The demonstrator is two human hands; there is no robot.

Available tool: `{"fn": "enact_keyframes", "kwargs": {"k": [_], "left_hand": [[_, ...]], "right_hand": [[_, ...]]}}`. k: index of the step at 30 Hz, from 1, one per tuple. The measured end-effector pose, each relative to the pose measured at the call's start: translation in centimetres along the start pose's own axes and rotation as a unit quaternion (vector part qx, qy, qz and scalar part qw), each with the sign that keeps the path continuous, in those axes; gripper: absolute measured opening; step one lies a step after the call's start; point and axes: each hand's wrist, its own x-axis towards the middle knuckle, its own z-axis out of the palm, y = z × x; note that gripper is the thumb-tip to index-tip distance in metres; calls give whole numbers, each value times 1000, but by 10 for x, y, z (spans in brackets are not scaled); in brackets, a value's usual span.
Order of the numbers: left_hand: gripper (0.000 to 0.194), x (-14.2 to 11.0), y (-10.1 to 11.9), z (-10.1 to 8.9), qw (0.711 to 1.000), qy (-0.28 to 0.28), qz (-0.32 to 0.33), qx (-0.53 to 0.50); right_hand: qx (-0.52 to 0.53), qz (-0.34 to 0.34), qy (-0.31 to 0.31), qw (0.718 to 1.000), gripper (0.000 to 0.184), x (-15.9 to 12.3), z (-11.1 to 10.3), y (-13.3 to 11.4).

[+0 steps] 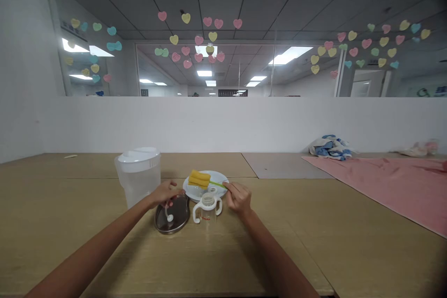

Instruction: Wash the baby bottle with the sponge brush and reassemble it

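Brush (199, 179) pinched by its handle in fingers of right hand (239, 197), head left of them over plate (186, 189), cup (208, 212) near-left on counter (223, 260), left hand (165, 193) fingers bent over tray (179, 220), can't tell if pinching tube (170, 218) below them, jug (141, 181) to their left.

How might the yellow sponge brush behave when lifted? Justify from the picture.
The sponge brush probably squashes easily, its head looking like soft foam. Its green handle seems fairly stiff, running straight from the right hand. Being slim-handled, it may feel light.
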Motion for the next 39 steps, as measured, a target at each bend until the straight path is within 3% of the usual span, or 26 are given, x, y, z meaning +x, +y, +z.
{"fn": "enact_keyframes", "kwargs": {"k": [2,6,11,17,20,23,26,31,35,39], "left_hand": [[75,6,-2,4,997,17,-1,78],[66,21,12,5,976,94,68,186],[48,41,37,23,966,104,98,216],[28,52,41,55,965,111,92,220],[28,52,44,50,969,122,114,183],[38,45,52,31,973,109,157,129],[48,31,65,14,975,68,197,74],[49,8,81,14,972,-15,232,-23],[49,3,75,24,979,2,203,-17],[47,3,64,27,977,24,182,-111]], "right_hand": [[5,18,2,1000,34,0,0,1],[28,81,26,996,34,0,-1,4],[29,162,21,986,34,-1,1,8],[-22,223,-3,975,34,-5,5,12],[-39,244,-24,969,33,-7,7,14],[-61,274,-43,959,32,-9,9,15],[-49,226,-55,971,32,-13,11,14],[-36,34,-40,998,30,-18,10,2],[-77,36,4,996,32,-16,9,-8],[-127,43,4,991,32,-11,12,-9]]}}
